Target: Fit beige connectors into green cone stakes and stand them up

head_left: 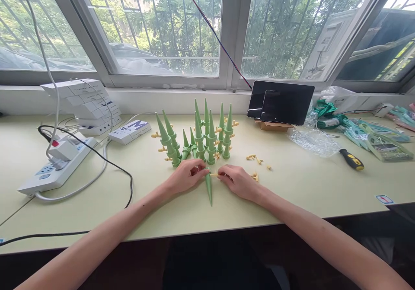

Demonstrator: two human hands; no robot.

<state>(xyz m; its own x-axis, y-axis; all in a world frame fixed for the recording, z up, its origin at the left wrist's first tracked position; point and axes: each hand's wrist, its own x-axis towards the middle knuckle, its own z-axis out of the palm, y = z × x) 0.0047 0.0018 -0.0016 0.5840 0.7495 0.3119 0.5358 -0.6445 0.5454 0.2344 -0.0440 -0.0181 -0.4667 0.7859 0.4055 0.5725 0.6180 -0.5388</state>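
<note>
Between my hands a green plastic spike (209, 189) points toward me, its wide end up near the fingers. My left hand (188, 175) is closed on that wide end. A small yellow valve (214, 175) sticks out from the spike's right side, and my right hand (238, 181) pinches its outer end. Just behind stand several stacked green spikes (198, 134), tips up, many with yellow valves at their sides. Loose yellow pieces (258, 160) lie beyond my right hand, and another yellow valve (255, 177) is beside its wrist.
A power strip (58, 169) with plugs and cables lies at left, near stacked white boxes (94, 104). At the back right a black tablet (282, 102) leans on a cardboard box (274, 126). Bubble wrap (316, 143), a screwdriver (352, 159) and green bagged parts (382, 138) lie farther right.
</note>
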